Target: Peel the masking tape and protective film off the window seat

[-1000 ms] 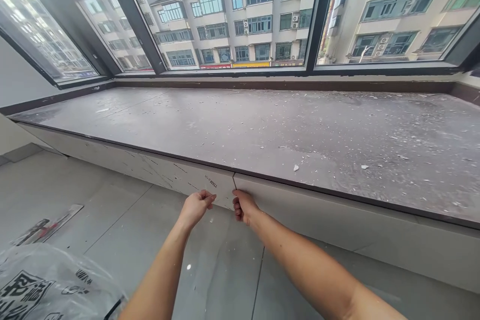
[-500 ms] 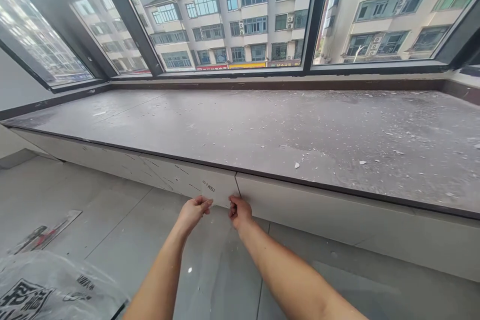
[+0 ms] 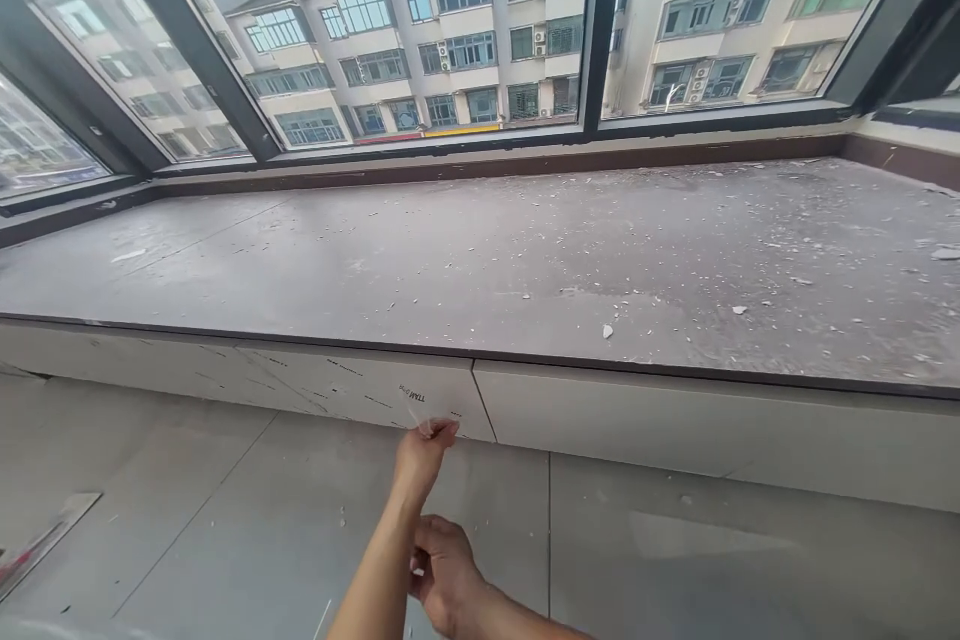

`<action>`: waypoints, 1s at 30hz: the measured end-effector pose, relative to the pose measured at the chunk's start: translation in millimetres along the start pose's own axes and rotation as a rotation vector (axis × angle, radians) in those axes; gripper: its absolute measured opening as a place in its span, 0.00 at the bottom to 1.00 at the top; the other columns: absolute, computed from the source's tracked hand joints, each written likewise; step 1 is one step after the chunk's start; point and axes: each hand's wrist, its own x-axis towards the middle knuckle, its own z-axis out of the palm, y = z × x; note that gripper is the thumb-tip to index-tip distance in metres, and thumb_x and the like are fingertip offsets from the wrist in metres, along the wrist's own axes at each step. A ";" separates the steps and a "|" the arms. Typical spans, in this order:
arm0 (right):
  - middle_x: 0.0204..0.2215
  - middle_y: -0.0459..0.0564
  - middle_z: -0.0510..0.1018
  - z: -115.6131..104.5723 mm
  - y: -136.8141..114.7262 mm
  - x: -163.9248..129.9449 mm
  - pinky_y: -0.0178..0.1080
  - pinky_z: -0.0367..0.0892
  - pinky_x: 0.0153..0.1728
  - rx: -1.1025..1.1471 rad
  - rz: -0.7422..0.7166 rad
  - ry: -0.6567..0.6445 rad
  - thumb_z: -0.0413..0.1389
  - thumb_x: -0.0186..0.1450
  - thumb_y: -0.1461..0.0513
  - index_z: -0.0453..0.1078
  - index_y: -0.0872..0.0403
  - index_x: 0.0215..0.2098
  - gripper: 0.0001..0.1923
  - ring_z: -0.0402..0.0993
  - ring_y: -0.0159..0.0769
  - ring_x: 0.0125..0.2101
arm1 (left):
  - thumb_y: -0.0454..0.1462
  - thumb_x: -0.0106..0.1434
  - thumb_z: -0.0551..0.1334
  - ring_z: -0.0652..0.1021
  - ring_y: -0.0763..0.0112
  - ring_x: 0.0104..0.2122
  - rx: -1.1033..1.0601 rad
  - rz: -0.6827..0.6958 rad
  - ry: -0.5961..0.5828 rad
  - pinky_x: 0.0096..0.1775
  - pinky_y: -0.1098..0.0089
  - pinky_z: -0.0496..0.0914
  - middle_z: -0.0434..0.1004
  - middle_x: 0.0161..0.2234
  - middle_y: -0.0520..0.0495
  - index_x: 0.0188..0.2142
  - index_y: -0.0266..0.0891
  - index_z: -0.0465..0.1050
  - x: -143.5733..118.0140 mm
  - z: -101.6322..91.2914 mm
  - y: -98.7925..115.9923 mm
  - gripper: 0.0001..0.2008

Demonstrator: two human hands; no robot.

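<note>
My left hand (image 3: 421,453) reaches up to the lower edge of the white front panel (image 3: 322,388) under the window seat. Its fingertips pinch a thin strip of clear film (image 3: 415,414) just below the small printed label (image 3: 411,393). My right hand (image 3: 444,572) hangs lower, with its fingers curled, against my left forearm; nothing shows clearly in it. The vertical seam (image 3: 484,402) between this panel and the neighbouring panel (image 3: 675,430) lies just right of my left hand.
The dark stone window seat (image 3: 525,260) is dusty and strewn with white chips. Black-framed windows (image 3: 596,30) run behind it. Grey floor tiles (image 3: 675,560) lie below the panels. A flat printed scrap (image 3: 41,545) lies on the floor at the far left.
My right hand has left the seam and dropped down beside my left forearm. My left hand has shifted right along the panel's lower edge, pinching film. The view has panned, and the plastic bag is out of sight.
</note>
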 end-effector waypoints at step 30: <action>0.27 0.45 0.73 29.2 -85.2 34.4 0.32 0.59 0.24 0.286 -0.209 0.198 0.58 0.46 0.62 0.66 0.53 0.25 0.08 0.68 0.30 0.27 | 0.49 0.47 0.61 0.73 0.59 0.43 -0.084 -0.017 -0.299 0.44 0.65 0.67 0.75 0.41 0.41 0.42 0.37 0.68 14.6 -11.7 19.5 0.26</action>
